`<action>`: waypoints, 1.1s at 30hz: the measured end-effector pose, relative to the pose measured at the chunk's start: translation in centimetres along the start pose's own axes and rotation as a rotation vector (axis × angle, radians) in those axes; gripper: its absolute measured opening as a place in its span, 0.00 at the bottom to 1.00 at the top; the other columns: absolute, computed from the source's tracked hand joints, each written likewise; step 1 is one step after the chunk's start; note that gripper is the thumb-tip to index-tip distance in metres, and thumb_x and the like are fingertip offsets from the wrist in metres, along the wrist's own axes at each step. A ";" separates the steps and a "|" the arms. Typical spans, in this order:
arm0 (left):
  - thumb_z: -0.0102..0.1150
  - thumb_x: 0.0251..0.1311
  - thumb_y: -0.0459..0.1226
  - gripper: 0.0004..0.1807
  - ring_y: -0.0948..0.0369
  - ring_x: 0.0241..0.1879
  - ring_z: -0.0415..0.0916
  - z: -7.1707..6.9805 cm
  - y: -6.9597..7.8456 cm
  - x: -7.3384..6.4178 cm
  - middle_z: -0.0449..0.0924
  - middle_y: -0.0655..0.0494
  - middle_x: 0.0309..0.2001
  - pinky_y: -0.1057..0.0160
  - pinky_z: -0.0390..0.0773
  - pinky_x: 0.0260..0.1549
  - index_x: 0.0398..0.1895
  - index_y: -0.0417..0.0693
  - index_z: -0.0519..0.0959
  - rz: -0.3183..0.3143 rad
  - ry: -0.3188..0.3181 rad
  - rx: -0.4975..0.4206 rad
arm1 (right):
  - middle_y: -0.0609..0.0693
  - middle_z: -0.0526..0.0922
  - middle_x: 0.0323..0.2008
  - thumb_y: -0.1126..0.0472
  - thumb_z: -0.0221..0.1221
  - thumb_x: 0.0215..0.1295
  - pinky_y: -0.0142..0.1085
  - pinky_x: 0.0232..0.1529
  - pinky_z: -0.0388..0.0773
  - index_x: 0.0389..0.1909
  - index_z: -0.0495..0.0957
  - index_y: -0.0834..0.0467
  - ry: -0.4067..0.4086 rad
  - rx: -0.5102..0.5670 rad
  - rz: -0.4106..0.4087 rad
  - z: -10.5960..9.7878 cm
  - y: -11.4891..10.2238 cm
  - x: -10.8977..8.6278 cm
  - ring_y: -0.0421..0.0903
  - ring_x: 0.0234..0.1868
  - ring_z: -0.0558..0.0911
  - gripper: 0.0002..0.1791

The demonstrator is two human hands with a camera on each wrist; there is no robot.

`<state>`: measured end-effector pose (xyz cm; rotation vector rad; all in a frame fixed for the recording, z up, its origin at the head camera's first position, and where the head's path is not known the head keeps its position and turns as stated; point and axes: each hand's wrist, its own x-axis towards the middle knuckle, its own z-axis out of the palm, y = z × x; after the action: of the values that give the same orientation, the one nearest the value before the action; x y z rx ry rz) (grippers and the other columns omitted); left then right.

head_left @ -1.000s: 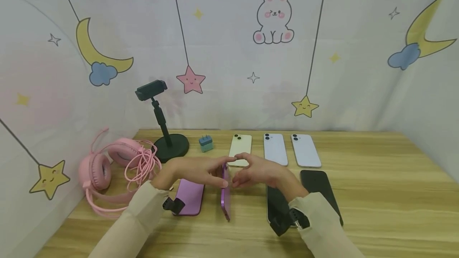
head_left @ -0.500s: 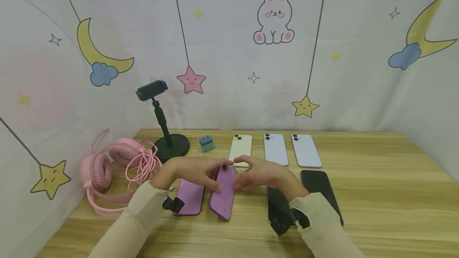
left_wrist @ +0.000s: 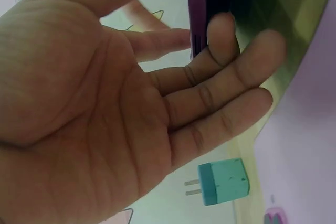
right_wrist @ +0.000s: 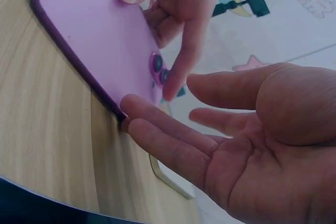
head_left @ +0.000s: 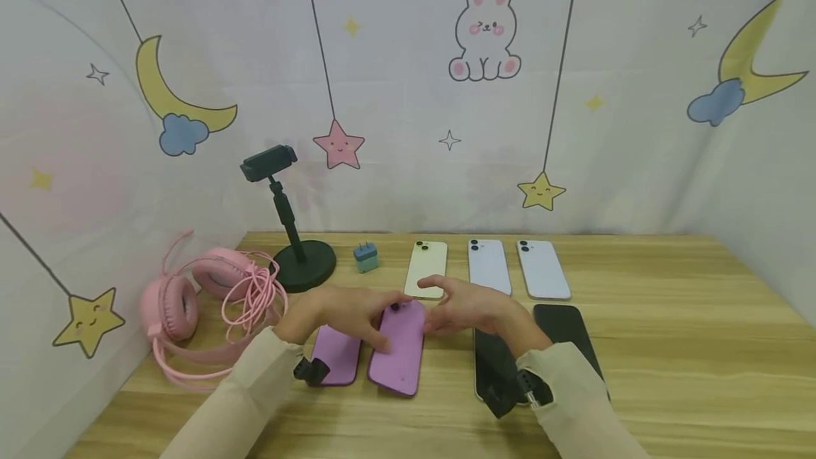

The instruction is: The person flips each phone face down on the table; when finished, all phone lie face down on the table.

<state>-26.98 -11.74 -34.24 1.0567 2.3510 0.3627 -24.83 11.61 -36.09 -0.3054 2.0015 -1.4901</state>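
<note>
Purple phone (head_left: 400, 365), back up, tilted over wooden table (head_left: 676, 346) between both hands; second purple phone (head_left: 335, 356) just left. Left hand (head_left: 352, 312) clamps the first, thumb on back, fingers beneath. Right hand (head_left: 470, 307): fingertips at right edge, thumb apart. Beyond: yellow phone (head_left: 428, 265), two white phones (head_left: 544, 271).

I see the left forearm (head_left: 232, 395) and the right forearm (head_left: 576, 395), both sleeved in beige, angle inward from the near side of the worktop (head_left: 688, 374). The left hand (head_left: 353, 310) sits closer to the worktop's left edge than the right hand (head_left: 468, 307), and both stop short of its far edge. On my feed the left thumb (head_left: 376, 337) presses opposite its fingers (left_wrist: 231, 77) in a pinching hold. The right palm (right_wrist: 257, 166) (its wrist camera gives me the clearest look) shows with fingers loosely extended, the right thumb (right_wrist: 226, 90) held apart.
</note>
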 end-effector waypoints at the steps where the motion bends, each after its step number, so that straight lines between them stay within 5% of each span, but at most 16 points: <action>1: 0.68 0.62 0.46 0.45 0.64 0.45 0.70 0.1 0.0 0.1 0.71 0.54 0.54 0.64 0.71 0.48 0.77 0.43 0.57 -0.012 -0.002 0.007 | 0.63 0.82 0.45 0.74 0.58 0.66 0.45 0.53 0.79 0.76 0.55 0.61 0.003 -0.001 0.000 0.0 0.0 0.0 0.49 0.46 0.83 0.39; 12: 0.68 0.62 0.50 0.47 0.64 0.50 0.70 0.9 0.4 0.6 0.72 0.51 0.61 0.61 0.69 0.57 0.78 0.50 0.53 -0.093 -0.020 0.048 | 0.60 0.83 0.45 0.74 0.59 0.66 0.46 0.54 0.78 0.72 0.63 0.62 0.021 -0.120 0.002 -0.8 -0.4 -0.1 0.50 0.48 0.83 0.33; 21: 0.69 0.60 0.50 0.47 0.65 0.37 0.72 1.3 0.4 1.0 0.76 0.61 0.36 0.64 0.71 0.42 0.77 0.51 0.54 -0.146 -0.025 0.054 | 0.58 0.81 0.49 0.72 0.62 0.65 0.45 0.52 0.80 0.66 0.71 0.61 0.039 -0.194 0.015 -1.4 -0.3 0.0 0.49 0.48 0.82 0.28; 33: 0.67 0.63 0.43 0.37 0.69 0.29 0.72 0.5 -0.1 1.9 0.77 0.63 0.29 0.68 0.71 0.31 0.74 0.51 0.64 -0.036 -0.012 -0.008 | 0.61 0.81 0.49 0.70 0.59 0.68 0.44 0.52 0.80 0.67 0.70 0.64 -0.014 -0.219 -0.053 -3.1 0.8 -0.8 0.50 0.47 0.82 0.26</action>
<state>-27.81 -10.32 -35.36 1.0083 2.3529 0.3512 -25.94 14.75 -35.98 -0.4615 2.1644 -1.2968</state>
